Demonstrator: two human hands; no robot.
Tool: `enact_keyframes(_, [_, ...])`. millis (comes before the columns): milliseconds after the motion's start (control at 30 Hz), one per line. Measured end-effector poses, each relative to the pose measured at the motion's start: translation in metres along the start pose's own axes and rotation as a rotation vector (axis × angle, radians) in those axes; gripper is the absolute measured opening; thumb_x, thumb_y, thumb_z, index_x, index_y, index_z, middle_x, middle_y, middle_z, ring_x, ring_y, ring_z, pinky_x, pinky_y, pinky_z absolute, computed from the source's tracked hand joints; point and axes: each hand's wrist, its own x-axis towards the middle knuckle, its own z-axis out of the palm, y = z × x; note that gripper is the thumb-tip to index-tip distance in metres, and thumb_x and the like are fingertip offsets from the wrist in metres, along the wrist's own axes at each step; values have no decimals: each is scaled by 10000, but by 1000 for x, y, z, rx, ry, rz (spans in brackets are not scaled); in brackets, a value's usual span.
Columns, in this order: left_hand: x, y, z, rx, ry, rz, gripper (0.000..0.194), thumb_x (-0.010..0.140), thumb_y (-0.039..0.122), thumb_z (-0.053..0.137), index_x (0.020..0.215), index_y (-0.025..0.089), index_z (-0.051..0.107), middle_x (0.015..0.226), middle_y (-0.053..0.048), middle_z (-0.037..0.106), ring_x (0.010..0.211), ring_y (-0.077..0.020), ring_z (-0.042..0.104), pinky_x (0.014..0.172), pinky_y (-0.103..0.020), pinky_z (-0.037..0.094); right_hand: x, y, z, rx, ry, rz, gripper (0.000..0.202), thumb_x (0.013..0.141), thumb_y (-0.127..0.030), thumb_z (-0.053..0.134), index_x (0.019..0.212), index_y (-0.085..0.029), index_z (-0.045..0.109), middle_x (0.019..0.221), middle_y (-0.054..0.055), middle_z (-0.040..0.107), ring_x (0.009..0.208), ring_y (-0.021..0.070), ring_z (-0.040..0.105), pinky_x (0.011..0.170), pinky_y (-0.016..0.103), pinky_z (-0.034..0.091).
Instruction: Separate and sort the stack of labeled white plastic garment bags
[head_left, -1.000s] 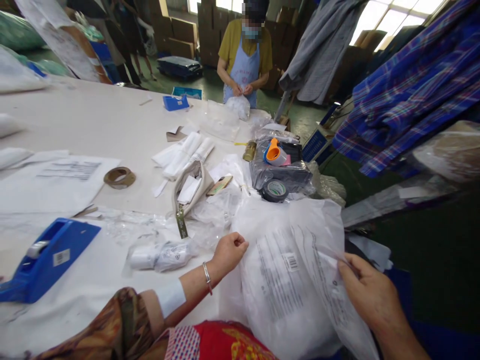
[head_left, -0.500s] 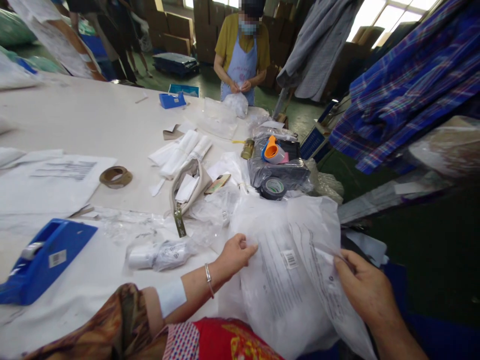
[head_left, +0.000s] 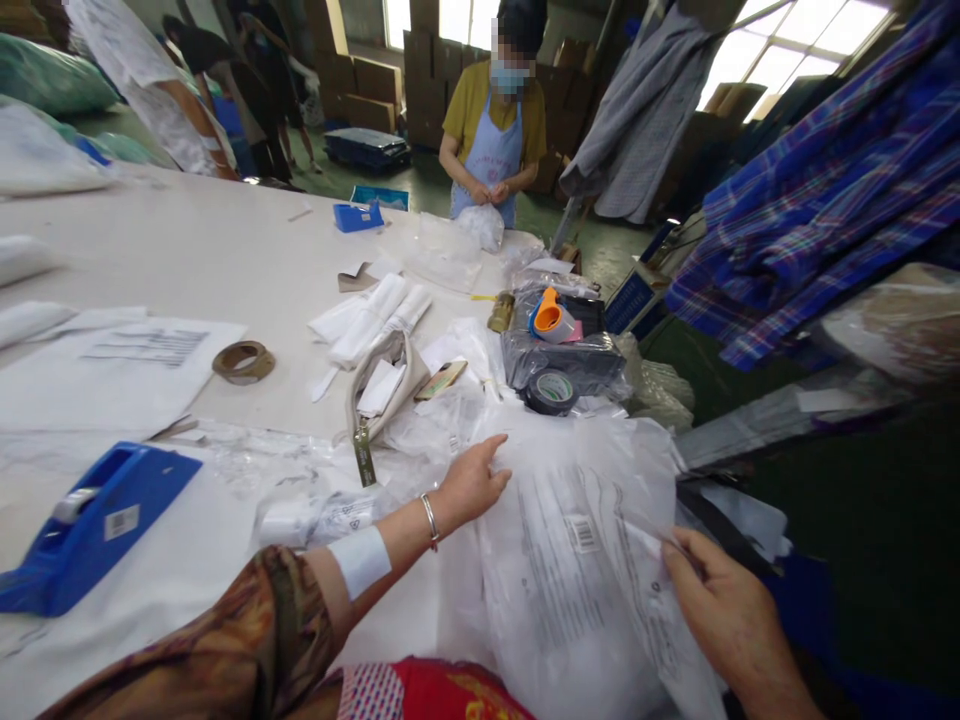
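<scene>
A large frosted plastic bag (head_left: 555, 600) with printed text and a barcode label lies at the table's near right edge, with something white inside. My right hand (head_left: 724, 600) pinches the bag's right side between thumb and fingers. At the bag's upper left is my left hand (head_left: 476, 480), its fingers apart and holding nothing; whether it touches the plastic I cannot tell. Left of that wrist sits a small clear-wrapped white roll (head_left: 315, 518). Beyond the hand are a beige pouch (head_left: 386, 385) with papers in it and crumpled clear plastic.
A blue tape dispenser (head_left: 112, 530) stands at the left, with a brown tape roll (head_left: 244, 362) behind it. Black tape (head_left: 551, 390) and an orange tape cutter (head_left: 551, 318) lie by a dark wrapped package (head_left: 517, 360). Across the table stands a co-worker (head_left: 491, 140). A plaid shirt (head_left: 832, 190) hangs right.
My left hand has moved up along the bag's left side, and its fingers have spread. My right hand keeps its pinch on the bag. The whole view has shifted slightly.
</scene>
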Motion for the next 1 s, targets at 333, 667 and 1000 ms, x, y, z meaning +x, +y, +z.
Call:
enact_keyframes(333, [2, -11, 7, -123, -1, -26, 36, 728, 137, 622, 741, 169, 610, 664, 41, 557, 615, -103, 471, 601, -222, 349, 3, 9, 14, 8, -48, -5, 507, 767, -592, 433, 1039, -238, 674, 1013, 51, 744, 1014, 284, 655, 857, 360, 469])
enact_keyframes(667, [-19, -3, 13, -332, 25, -277, 679, 760, 241, 692, 1381, 183, 424, 1084, -68, 563, 620, -85, 551, 619, -265, 497, 7, 8, 15, -23, -51, 27, 545, 776, -601, 404, 1083, -232, 661, 1033, 84, 729, 1033, 309, 642, 889, 401, 460])
enact_keyframes(1000, [-81, 8, 38, -539, -155, -538, 199, 805, 208, 624, 960, 126, 529, 737, -1, 538, 602, -123, 560, 469, -227, 512, -14, -7, 45, 36, -79, -94, 463, 822, -538, 413, 1045, -216, 661, 1021, 90, 732, 990, 280, 665, 887, 398, 497])
